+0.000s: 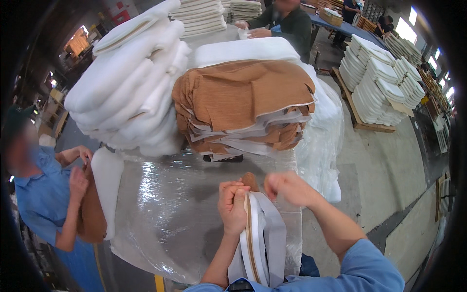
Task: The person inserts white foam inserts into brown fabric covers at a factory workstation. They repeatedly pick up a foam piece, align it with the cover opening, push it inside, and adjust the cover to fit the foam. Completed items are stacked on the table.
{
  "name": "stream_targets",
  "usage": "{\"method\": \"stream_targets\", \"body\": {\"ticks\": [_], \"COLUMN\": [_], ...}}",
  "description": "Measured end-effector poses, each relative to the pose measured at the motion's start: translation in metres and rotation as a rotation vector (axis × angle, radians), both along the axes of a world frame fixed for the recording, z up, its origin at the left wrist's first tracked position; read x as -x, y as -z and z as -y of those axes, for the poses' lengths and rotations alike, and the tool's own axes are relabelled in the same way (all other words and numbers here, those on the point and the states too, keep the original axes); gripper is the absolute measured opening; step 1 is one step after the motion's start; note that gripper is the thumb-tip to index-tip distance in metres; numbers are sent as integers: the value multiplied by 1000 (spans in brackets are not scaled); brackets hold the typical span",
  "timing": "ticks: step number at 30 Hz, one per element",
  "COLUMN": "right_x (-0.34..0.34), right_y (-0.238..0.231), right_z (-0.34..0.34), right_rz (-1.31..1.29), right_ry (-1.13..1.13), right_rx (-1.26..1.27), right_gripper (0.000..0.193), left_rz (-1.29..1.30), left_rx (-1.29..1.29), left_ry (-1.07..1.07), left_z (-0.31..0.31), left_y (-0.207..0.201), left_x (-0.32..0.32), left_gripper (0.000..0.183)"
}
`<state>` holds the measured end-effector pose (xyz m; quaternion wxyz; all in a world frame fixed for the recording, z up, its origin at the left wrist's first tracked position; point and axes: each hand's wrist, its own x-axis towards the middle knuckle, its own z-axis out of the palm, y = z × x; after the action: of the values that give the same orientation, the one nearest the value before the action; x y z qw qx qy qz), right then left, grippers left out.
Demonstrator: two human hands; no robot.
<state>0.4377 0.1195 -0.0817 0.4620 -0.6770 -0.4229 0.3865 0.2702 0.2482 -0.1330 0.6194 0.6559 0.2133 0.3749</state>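
Note:
A long white cushion (pixel 256 243) with a brown line along its edge stands upright against my front. Grey cloth flaps (pixel 276 233) of a cover lie open along its sides, and a brown fabric tip (pixel 250 180) shows at its far end. My left hand (pixel 232 207) is closed around the cover's edge near that end. Just right of the tip, apart from the cushion, my right hand (pixel 289 189) is raised with fingers curled. It is slightly blurred, and whatever it may hold is hidden.
Brown fabric covers (pixel 243 92) are piled ahead on the plastic-wrapped table (pixel 160 204). White cushions (pixel 126 82) are stacked at the left, more (pixel 379 78) on a pallet at the right. A co-worker (pixel 48 185) handles a brown-and-white cushion at left; another (pixel 287 24) works across the table.

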Motion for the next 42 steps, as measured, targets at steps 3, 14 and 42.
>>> {"method": "stream_targets", "body": {"ticks": [3,14,42], "right_x": [-6,43,29], "right_y": [47,60,-2], "right_z": [-27,-73,-14], "right_rz": [-320,-104,151], "right_ry": [340,342,218], "right_rx": [-305,-270,135], "right_gripper": [50,36,41], "left_rz": [-44,-37,-226], "left_rx": [-29,-56,-44], "left_ry": [12,-11,505], "left_z": [4,4,-68], "left_y": [-3,2,-23], "left_x": [-2,1,-23], "left_gripper": [17,14,37]}}
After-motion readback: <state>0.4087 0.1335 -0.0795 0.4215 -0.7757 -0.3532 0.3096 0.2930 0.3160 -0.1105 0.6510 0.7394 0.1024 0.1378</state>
